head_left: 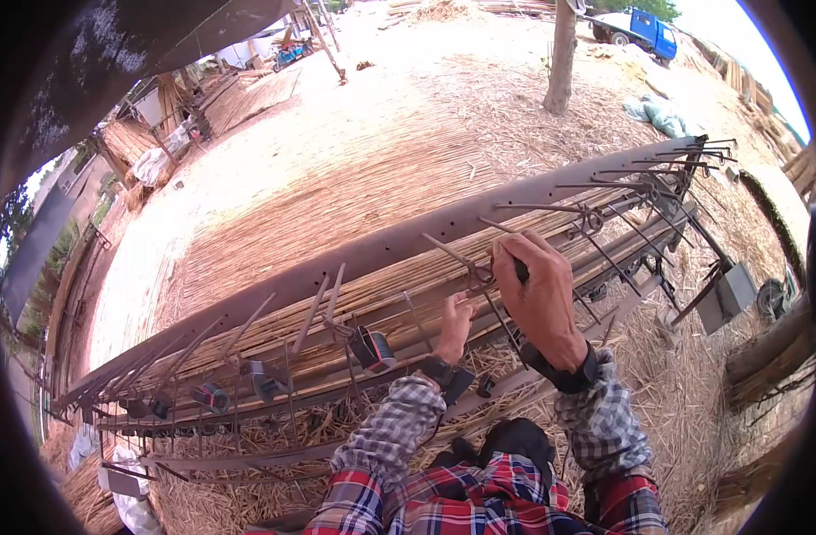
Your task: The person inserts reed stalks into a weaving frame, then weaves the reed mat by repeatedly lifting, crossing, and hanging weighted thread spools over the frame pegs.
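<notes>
Before me a long metal frame (363,254) carries a row of metal rods, with bundled reeds (385,294) lying along it. My right hand (537,285) is closed at the frame's right-middle part, its fingers wrapped round a small dark object beside a bent rod (457,254); I cannot make out exactly what it is. To its left, my left hand (457,325) is closed near the same rod, fingertips together over the reeds; what they hold is too small to tell. Dark spools (372,349) hang from the frame left of my left hand.
A wide mat of reeds (328,205) stretches beyond the frame. A tree trunk (562,62) rises behind it, with a blue truck (644,36) farther back. Logs (773,357) lie at the right. A grey metal box (727,299) hangs at the frame's right end.
</notes>
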Motion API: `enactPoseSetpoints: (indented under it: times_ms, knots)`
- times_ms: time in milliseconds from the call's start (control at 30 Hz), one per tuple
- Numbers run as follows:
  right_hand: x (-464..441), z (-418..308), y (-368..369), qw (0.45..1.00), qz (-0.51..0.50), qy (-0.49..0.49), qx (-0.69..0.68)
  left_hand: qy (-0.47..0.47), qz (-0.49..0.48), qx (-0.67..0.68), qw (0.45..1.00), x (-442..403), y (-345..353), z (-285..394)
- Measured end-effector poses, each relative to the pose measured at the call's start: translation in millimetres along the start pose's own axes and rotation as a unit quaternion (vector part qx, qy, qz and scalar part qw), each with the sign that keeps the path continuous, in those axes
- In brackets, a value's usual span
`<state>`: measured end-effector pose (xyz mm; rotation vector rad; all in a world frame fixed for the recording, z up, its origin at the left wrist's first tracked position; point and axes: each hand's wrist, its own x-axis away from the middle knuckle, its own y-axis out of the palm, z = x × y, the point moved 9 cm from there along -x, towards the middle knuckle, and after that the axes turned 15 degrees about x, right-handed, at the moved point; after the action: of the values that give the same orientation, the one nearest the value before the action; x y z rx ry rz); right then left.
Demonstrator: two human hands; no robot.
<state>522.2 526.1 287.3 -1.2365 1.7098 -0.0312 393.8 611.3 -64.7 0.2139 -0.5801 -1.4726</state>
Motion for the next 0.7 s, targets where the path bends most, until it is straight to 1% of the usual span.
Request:
enactPoseSetpoints:
  times_ms: [67, 133, 200, 233, 267, 333, 367, 400, 433, 467, 500, 533, 567, 600, 633, 667, 700]
  knots:
    - [-3, -4, 13, 0.998, -0.055, -0.017, -0.005, 0.031, -0.008, -0.005, 0.999, -1, -1, -9]
    - [-1, -9, 13, 0.998, -0.059, -0.034, -0.003, 0.061, -0.011, -0.013, 0.998, -4, -4, -18]
    - [0, -12, 12, 0.995, -0.073, -0.061, 0.041, 0.097, -0.049, 0.004, 0.994, -4, 2, -11]
    - [3, -12, 11, 0.992, -0.071, -0.09, 0.048, 0.039, -0.051, -0.011, 0.998, -5, -1, -21]
    - [5, -15, 11, 0.992, -0.071, -0.099, 0.045, 0.047, -0.047, -0.009, 0.998, 7, 3, -4]
    - [13, -13, 8, 0.992, -0.063, -0.094, 0.054, -0.054, -0.05, -0.058, 0.996, 29, 15, 5]
    - [21, -3, 19, 0.985, -0.125, -0.102, 0.067, -0.046, -0.084, -0.067, 0.993, 22, 13, -2]
    - [27, 1, 21, 0.984, -0.125, -0.106, 0.064, -0.043, -0.081, -0.067, 0.994, 3, -5, -30]
    - [33, 4, 25, 0.984, -0.134, -0.11, 0.035, 0.018, -0.148, -0.05, 0.988, -20, -15, -56]
    - [40, 10, 30, 0.983, -0.145, -0.117, 0.006, 0.08, -0.213, -0.032, 0.973, -30, -11, -63]
    - [54, 24, 41, 0.976, -0.155, -0.152, -0.016, -0.009, -0.205, 0.045, 0.978, 5, 11, -28]
    - [68, 39, 50, 0.975, -0.157, -0.159, -0.018, -0.003, -0.201, 0.047, 0.978, 39, 32, 11]
    - [81, 63, 64, 0.972, -0.201, -0.102, -0.073, -0.008, -0.168, 0.022, 0.985, 65, 46, 43]
    - [91, 86, 78, 0.961, -0.243, -0.044, -0.128, -0.012, -0.134, -0.004, 0.991, 71, 53, 55]
    - [98, 108, 89, 0.955, -0.278, -0.005, -0.1, -0.088, -0.028, -0.131, 0.987, 36, -5, -10]
    - [107, 131, 102, 0.956, -0.274, -0.008, -0.109, -0.084, -0.023, -0.138, 0.987, 37, -7, -12]
    - [117, 173, 120, 0.964, -0.251, 0.049, -0.071, -0.102, -0.032, -0.144, 0.984, 44, -5, -10]
